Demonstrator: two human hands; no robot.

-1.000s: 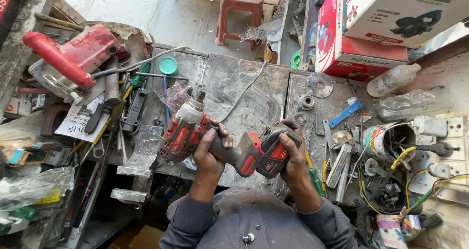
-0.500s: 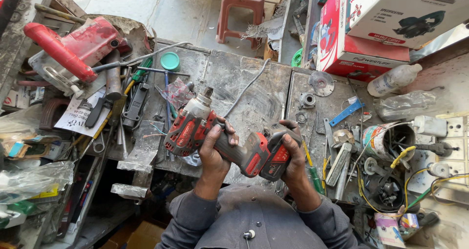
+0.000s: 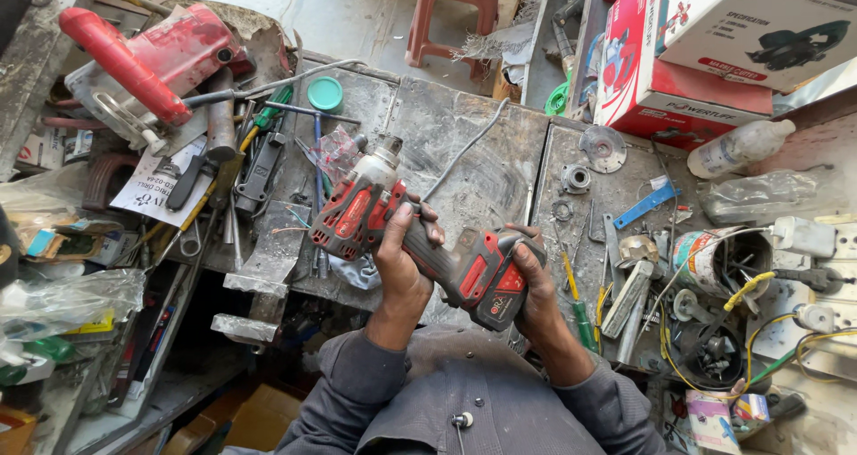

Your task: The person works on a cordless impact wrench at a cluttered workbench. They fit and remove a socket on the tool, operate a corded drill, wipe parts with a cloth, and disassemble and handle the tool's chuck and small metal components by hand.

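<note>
Left hand (image 3: 403, 263) clenched around red drill (image 3: 420, 236) grip; right hand (image 3: 533, 285) grasping its battery end, screwdriver (image 3: 578, 308) just beside.

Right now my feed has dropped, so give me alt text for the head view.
Two bare hands hold a red and black cordless drill over a cluttered workbench: the left hand grips its handle, the right hand cups the battery base. Hand tools lie to the left, a red power saw at upper left, cardboard boxes at upper right.
</note>
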